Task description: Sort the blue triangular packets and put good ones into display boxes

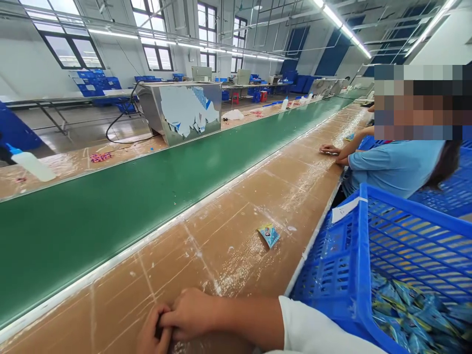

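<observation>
My right hand (190, 312) reaches in from a white sleeve at the bottom edge and rests on the brown worktop (228, 231). Its fingers are curled and press against my left hand (149, 337), which is only partly in view and also closed. Whether anything sits between the two hands is hidden. A single small blue packet (269, 234) lies on the worktop, well beyond both hands. To the right of my arm stands a blue plastic crate (350, 275) holding several blue packets (405, 307).
A green conveyor belt (110, 211) runs along the worktop's far side. A co-worker in a light blue shirt (394, 167) sits further right, one hand (330, 149) flat on the worktop. Across the belt are a white squeeze bottle (31, 164) and a metal box (180, 110).
</observation>
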Available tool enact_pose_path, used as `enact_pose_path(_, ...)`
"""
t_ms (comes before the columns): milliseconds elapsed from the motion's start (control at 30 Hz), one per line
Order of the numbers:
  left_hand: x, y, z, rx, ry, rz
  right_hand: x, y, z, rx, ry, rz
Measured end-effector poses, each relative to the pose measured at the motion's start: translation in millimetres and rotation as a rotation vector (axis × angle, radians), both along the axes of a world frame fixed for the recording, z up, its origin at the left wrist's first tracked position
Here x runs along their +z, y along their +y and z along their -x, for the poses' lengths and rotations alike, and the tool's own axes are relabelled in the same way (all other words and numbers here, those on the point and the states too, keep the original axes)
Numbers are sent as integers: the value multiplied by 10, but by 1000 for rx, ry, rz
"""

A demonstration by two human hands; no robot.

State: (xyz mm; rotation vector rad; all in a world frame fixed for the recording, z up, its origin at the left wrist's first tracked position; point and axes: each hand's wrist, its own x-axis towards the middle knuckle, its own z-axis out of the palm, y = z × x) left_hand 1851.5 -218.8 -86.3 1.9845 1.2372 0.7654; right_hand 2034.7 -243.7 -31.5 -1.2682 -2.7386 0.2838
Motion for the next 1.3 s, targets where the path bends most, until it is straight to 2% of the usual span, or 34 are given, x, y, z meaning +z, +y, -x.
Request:
enact_pose_path(533, -30, -7, -13, -23, -32, -25, -59, 4, 8, 3, 27, -64)
enact_pose_path(633, 3, -28, -37, -25, -37, -16, -31, -3, 6, -1, 14, -55)
enact_pose_path(767, 102, -75, -119, 39, -83, -16, -36, -1, 20, -11, 21, -30)
enact_pose_path(1000, 230, -163, -201, 24, -82, 14, -176, 10, 74, -27, 124, 82)
enact_pose_path(1167, 274, -275, -204, 74, -28, 72, -255, -40, 122, -62, 173, 196)
enact_pose_path(1300, 291, -359, -186, 68, 16, 89, -476, -55, 90, -29, 210, 196)
